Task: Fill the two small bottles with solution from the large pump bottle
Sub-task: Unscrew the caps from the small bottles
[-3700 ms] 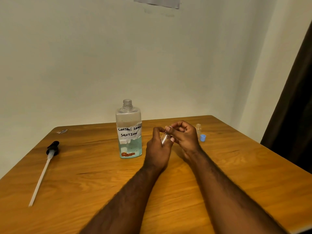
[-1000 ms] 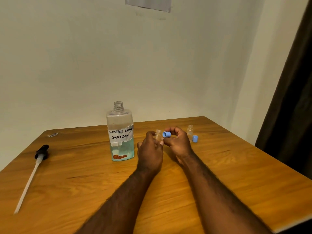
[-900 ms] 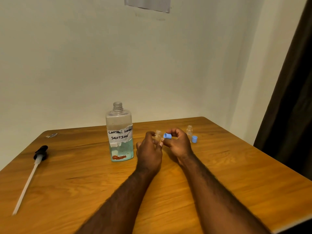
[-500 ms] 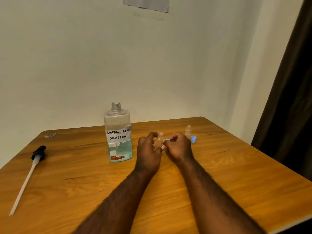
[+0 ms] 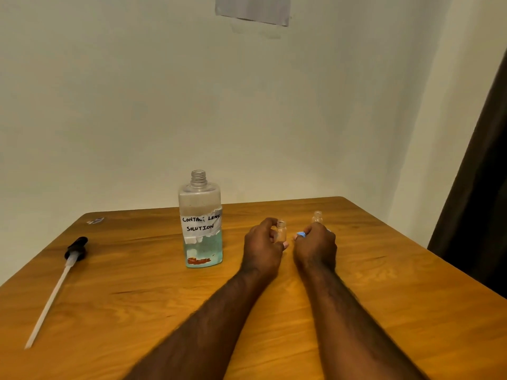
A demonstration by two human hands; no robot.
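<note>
A wooden table [image 5: 137, 297] stands against a pale wall, where a paper sheet [image 5: 252, 9] is cut off by the top edge. The large bottle [image 5: 200, 223] stands uncapped and its pump [image 5: 75, 249] lies well apart at the left. The left hand [image 5: 262, 248] grips an open small bottle [image 5: 281, 233], whose lower body is hidden by the fingers. The right hand [image 5: 315, 248] pinches a blue cap [image 5: 301, 234], mostly concealed. The second small bottle [image 5: 317, 217] stands behind that hand with its base hidden.
</note>
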